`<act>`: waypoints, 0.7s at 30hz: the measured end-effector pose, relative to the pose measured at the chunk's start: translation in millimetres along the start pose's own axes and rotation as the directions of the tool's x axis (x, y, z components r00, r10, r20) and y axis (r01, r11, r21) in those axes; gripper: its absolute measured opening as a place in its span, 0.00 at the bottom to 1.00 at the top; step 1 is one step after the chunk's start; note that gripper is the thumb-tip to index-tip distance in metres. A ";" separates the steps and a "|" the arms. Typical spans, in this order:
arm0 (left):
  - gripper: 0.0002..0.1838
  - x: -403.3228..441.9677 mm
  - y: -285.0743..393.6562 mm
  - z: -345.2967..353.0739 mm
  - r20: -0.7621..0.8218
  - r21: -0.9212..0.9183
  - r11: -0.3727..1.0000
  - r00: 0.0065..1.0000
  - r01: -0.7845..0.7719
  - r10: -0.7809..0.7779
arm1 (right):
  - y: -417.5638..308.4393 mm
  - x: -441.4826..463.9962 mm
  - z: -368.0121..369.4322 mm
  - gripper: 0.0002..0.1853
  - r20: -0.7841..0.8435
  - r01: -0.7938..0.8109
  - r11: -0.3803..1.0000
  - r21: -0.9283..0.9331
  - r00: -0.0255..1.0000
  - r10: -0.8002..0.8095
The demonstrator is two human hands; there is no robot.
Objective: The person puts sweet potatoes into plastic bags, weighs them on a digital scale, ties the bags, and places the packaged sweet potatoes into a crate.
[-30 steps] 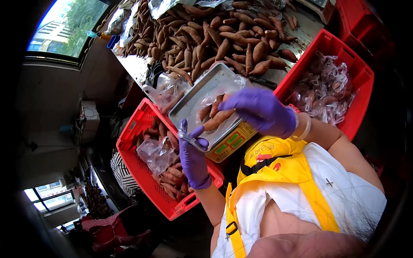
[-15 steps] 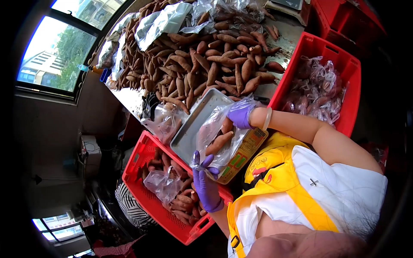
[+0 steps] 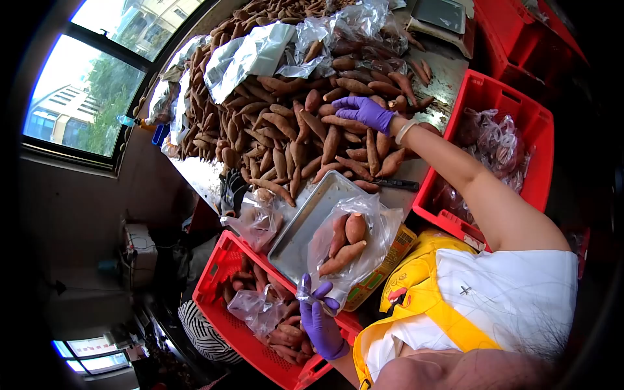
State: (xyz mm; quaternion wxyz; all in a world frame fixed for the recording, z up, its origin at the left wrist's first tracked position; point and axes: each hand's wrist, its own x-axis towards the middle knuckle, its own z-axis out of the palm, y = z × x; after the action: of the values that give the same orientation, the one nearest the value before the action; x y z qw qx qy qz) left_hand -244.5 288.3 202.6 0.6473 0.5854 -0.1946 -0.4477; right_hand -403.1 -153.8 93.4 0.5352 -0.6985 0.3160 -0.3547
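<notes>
From afar I see the right hand (image 3: pixel 365 114), fingers slightly apart, toward the worktop's (image 3: pixel 450 65) right edge — a sweet potato (image 3: pixel 346 123) just nearside, roughly parallel — the left hand (image 3: pixel 316 304) pinching a plastic bag (image 3: pixel 379 250).

text: none legible | scale panel (image 3: pixel 391 261): unreadable | apron (image 3: pixel 424 272) print: unreadable

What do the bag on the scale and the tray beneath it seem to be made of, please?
Bag: thin, glossy plastic film, as its see-through wrinkles and highlights suggest. Tray: probably metal, given its dull grey sheen and thin rim.
</notes>
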 end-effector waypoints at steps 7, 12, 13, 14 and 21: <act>0.36 -12.1 8.8 16.0 -0.137 0.107 0.994 0.991 0.024 -0.009 | 21.8 97.7 29.7 0.16 0.002 0.054 0.801 -0.597 0.998 -0.066; 0.36 -17.9 13.1 26.3 -0.178 0.124 0.992 0.984 0.029 -0.006 | 24.1 162.2 38.7 0.16 0.308 0.259 0.290 -0.921 0.942 0.136; 0.36 -18.1 14.1 27.1 -0.192 0.125 0.992 0.981 0.029 -0.004 | 4.5 158.2 31.5 0.15 0.380 0.336 0.249 -0.908 0.911 0.158; 0.36 -19.5 14.4 27.0 -0.182 0.091 0.996 0.983 -0.001 0.017 | -0.9 156.7 24.7 0.18 0.326 0.256 0.361 -0.897 0.934 0.147; 0.39 -8.6 -4.9 5.2 -0.112 -0.103 0.992 0.991 -0.079 0.068 | -99.0 59.2 36.0 0.18 0.345 0.188 0.968 0.166 0.909 -0.235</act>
State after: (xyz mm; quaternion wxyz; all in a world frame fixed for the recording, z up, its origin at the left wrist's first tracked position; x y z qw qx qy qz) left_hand -254.7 292.7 201.7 0.7034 0.5656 -0.1565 -0.4011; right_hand -334.5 -161.1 192.6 0.5864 -0.7459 0.1108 -0.2957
